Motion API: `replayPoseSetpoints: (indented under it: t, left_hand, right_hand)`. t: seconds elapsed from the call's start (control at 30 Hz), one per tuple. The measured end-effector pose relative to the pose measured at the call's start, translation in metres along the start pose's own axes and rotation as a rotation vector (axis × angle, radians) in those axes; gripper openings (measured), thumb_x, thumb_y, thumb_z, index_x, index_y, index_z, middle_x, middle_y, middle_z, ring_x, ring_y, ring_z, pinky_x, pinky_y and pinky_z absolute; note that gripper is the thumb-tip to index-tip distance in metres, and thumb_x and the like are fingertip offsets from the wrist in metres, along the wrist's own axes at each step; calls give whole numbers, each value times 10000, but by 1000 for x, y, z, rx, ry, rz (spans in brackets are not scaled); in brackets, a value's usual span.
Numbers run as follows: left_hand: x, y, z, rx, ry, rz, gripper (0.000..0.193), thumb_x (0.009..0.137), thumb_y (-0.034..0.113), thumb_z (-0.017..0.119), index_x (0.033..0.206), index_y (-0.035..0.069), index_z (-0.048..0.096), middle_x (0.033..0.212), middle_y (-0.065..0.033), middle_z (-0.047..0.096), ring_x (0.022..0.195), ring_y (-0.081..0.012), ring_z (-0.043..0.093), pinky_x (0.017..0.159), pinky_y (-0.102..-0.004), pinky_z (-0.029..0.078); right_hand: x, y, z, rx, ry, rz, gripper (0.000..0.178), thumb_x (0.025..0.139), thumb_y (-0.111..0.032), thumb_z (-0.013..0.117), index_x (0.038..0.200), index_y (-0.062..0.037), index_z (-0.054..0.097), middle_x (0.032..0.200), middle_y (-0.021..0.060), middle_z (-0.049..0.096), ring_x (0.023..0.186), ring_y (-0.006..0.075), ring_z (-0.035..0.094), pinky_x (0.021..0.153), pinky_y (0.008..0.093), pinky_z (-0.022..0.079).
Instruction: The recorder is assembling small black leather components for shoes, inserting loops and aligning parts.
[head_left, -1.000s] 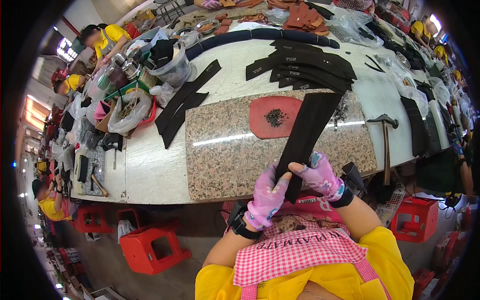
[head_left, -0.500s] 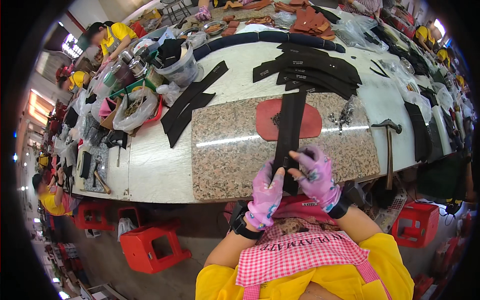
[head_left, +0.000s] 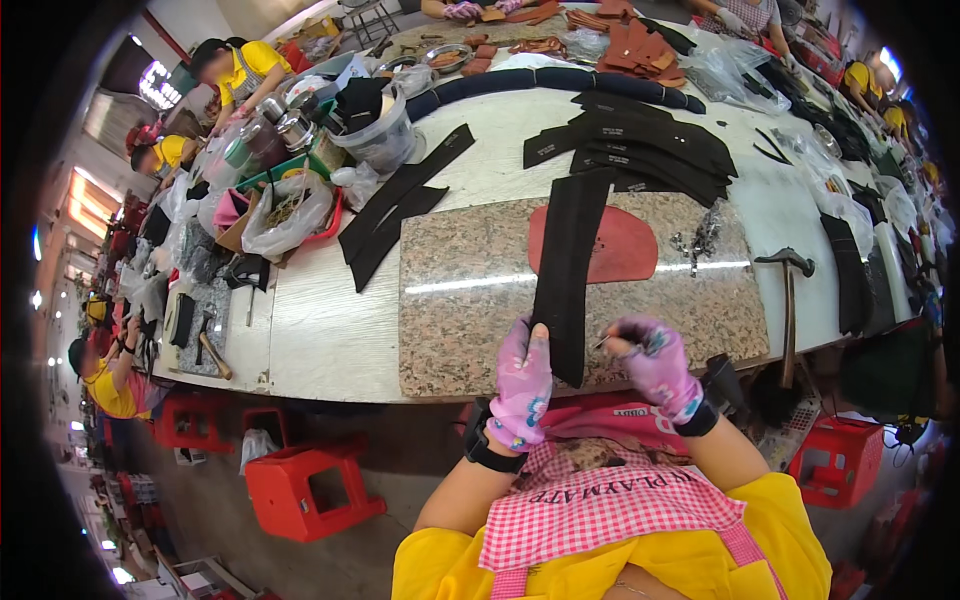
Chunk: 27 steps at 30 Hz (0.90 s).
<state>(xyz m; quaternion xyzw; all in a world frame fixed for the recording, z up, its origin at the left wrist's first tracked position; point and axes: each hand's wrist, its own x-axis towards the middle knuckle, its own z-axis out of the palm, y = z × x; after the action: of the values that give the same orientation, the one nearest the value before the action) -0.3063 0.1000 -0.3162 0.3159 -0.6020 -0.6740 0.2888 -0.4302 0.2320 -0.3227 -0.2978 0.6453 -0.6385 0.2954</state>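
Observation:
A long black strip, apparently fabric or leather, lies lengthwise over a red pad on a speckled stone slab. At the strip's near left edge my left hand, in a pink patterned glove with bare fingertips, grips it with the thumb on top. To the right of the strip and apart from it, my right hand is closed in a pinch. Something tiny shows at its fingertips, too small to name. The strip hides part of the pad.
Small dark bits lie on the slab's right part. A hammer rests to the right. More black strips are piled beyond the slab, others to the left. Past those stands a clear plastic bucket. Co-workers sit around the table.
My right hand has drawn away from the strip to the right. The strip has shifted and now covers the small dark bits seen on the pad before. My left hand keeps its hold.

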Motion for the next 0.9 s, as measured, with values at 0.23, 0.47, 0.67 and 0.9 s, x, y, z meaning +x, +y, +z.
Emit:
replayPoseSetpoints:
  t: [0.23, 0.47, 0.67, 0.9]
  left_hand:
    - [-1, 3, -4, -86, 7, -22, 270, 927, 160, 560, 1094, -52, 557, 941, -57, 628, 840, -91, 549, 736, -234, 457]
    - [-12, 21, 7, -131, -158, -133, 286, 902, 107, 581, 1133, -57, 540, 982, -68, 624, 862, -96, 563, 765, -240, 471]
    - [-17, 20, 6, -504, -304, -239, 280, 895, 64, 574, 1149, -47, 531, 1029, -69, 617, 872, -107, 590, 791, -245, 495]
    - [-17, 12, 4, -496, -259, -251, 261, 900, 61, 571, 1138, -39, 537, 1003, -59, 625, 856, -98, 588, 765, -232, 493]
  right_hand:
    - [21, 29, -45, -630, 204, -219, 114, 858, -81, 648, 945, -12, 619, 821, 10, 639, 748, 90, 580, 670, 251, 477]
    - [15, -21, 5, 116, 122, 32, 261, 845, -61, 666, 1070, -29, 539, 969, 34, 608, 819, 92, 567, 715, 232, 470]
    - [20, -26, 7, 600, -79, 340, 270, 838, -25, 638, 1077, -24, 513, 981, 73, 621, 878, 148, 613, 766, 254, 495]
    - [20, -22, 11, 352, -57, 140, 210, 826, -45, 648, 1018, -30, 564, 987, 58, 626, 869, 187, 616, 766, 302, 495]
